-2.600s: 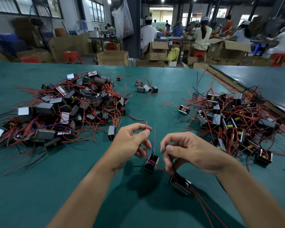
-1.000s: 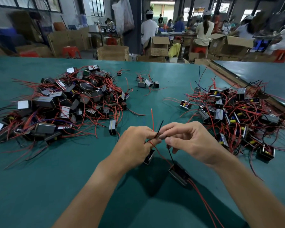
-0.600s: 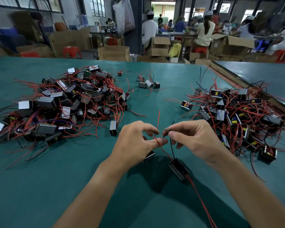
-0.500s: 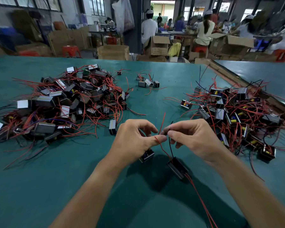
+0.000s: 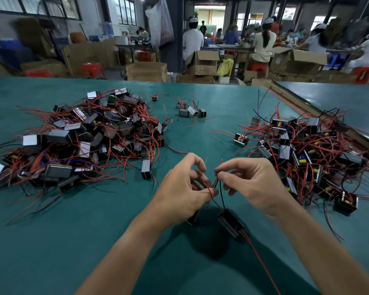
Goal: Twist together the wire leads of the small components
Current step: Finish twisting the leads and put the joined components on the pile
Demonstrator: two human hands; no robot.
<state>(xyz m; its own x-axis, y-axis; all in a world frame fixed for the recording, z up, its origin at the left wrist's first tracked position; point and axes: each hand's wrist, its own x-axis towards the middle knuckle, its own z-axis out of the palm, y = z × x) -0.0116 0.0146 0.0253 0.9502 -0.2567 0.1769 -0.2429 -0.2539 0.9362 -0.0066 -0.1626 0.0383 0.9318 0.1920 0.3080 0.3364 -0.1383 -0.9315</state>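
Two small black components hang close together just above the green table (image 5: 94, 241). One component (image 5: 230, 223) shows fully, with long red wires trailing toward me on the right. The other component (image 5: 193, 217) is mostly hidden under my left hand (image 5: 180, 194). My left hand pinches a red lead (image 5: 210, 191) between thumb and fingers. My right hand (image 5: 251, 184) pinches the upper ends of a black lead (image 5: 221, 196) and a red lead between thumb and forefinger. The leads cross between my two hands.
A big pile of black components with red wires (image 5: 83, 137) lies at the left, another pile (image 5: 303, 152) at the right. A few loose components (image 5: 191, 111) sit at the far middle. One component (image 5: 146, 169) stands near my left hand. People work among boxes beyond the table.
My fingertips were touching half a second ago; now they are slightly apart, with the leads stretched between them. The components have stayed hanging in about the same place.
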